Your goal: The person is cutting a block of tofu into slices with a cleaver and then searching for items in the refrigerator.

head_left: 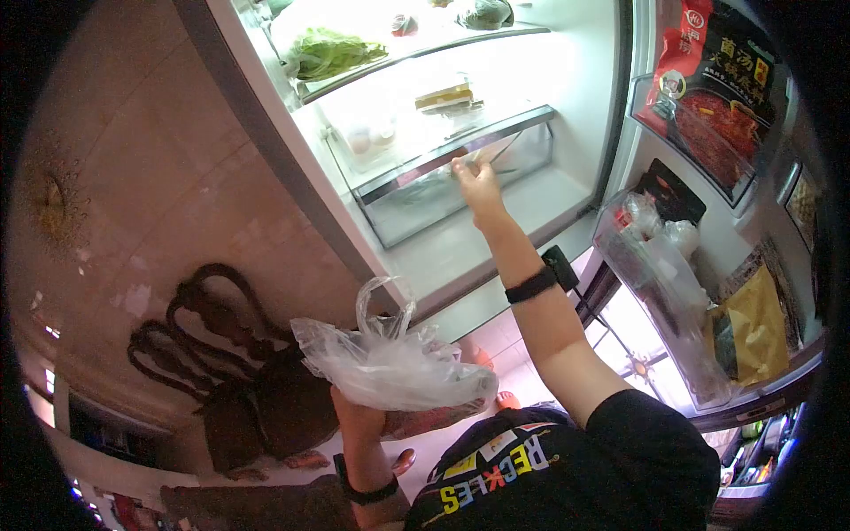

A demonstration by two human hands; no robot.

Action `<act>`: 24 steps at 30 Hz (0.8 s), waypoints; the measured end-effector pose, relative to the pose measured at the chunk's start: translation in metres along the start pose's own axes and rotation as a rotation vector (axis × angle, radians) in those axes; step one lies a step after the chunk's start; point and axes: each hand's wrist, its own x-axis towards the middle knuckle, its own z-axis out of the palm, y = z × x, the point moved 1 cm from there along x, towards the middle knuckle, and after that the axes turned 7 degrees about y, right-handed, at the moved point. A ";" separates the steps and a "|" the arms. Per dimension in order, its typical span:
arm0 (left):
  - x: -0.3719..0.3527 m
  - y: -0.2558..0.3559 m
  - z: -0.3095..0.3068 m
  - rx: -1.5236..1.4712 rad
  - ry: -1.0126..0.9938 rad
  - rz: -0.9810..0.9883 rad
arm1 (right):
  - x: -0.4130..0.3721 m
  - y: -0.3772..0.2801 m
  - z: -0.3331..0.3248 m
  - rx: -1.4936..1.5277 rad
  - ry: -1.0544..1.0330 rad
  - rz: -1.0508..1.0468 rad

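Note:
My right hand (479,188) is at the top front edge of a clear refrigerator drawer (416,212), its fingers closed on that edge. The drawer sits at the bottom of the lit compartment, and whitish contents show faintly through it. Lower down, my left hand (356,414) supports a translucent plastic bag (398,367) with its loop handles standing up. The bag covers most of the left fingers. Something reddish shows at the bag's underside, but I cannot make out its kind.
Leafy greens (332,53) lie on the upper shelf. Eggs (367,140) sit above the drawer. On the right, the open refrigerator door's shelves hold a red-and-black food packet (717,106) and a yellow pouch (753,323). Dark carved chairs (266,398) stand at left.

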 end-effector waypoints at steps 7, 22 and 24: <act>-0.006 0.007 -0.004 0.121 0.001 0.003 | 0.017 -0.017 0.014 0.824 -0.093 0.537; -0.018 0.017 -0.014 -0.145 0.068 -0.054 | -0.082 -0.077 -0.106 0.592 -0.078 0.402; -0.028 0.002 -0.021 -0.129 0.022 0.031 | -0.086 -0.067 -0.123 0.508 -0.204 0.360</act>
